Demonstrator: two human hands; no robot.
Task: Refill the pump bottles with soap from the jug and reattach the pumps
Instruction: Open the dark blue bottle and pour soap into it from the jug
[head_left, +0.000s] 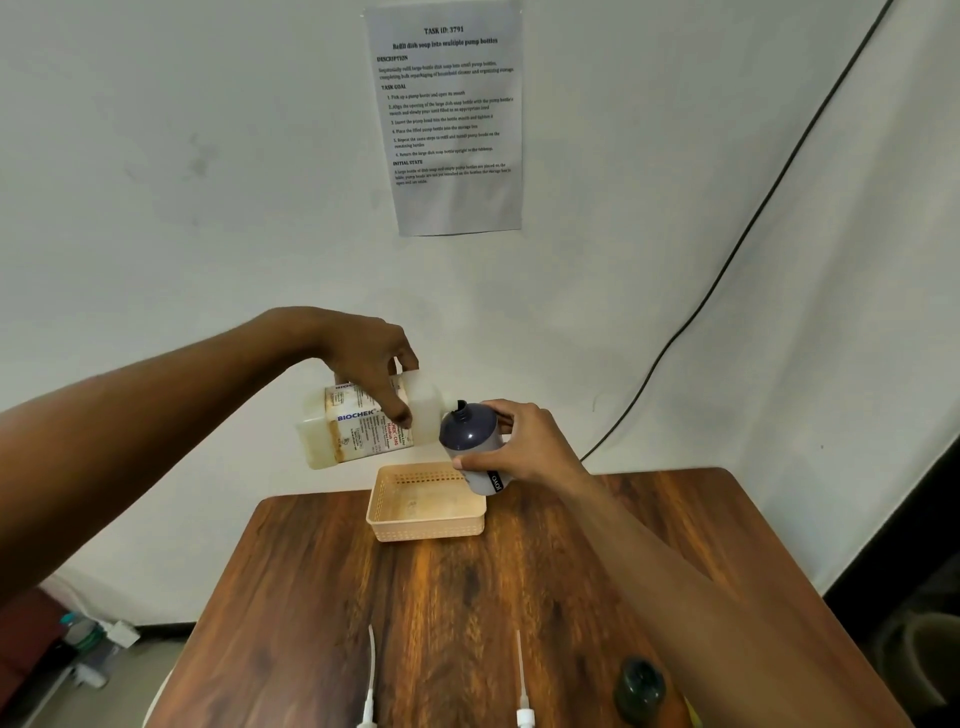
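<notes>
My left hand (371, 358) grips the translucent soap jug (358, 423) from above and holds it tipped on its side, mouth pointing right. The jug's mouth meets the open neck of a dark grey pump bottle (470, 431), which my right hand (519, 441) holds upright in the air over the far end of the table. Two white pumps lie near the front edge, their tubes pointing away from me: one (370, 675) left, one (521, 675) right. A second, dark-topped bottle (640, 688) stands at the front right, partly behind my right forearm.
A beige perforated basket (426, 525) sits on the wooden table (415, 597) just below the held bottle. A printed task sheet (447, 114) hangs on the white wall. A black cable (727, 260) runs down the wall at right.
</notes>
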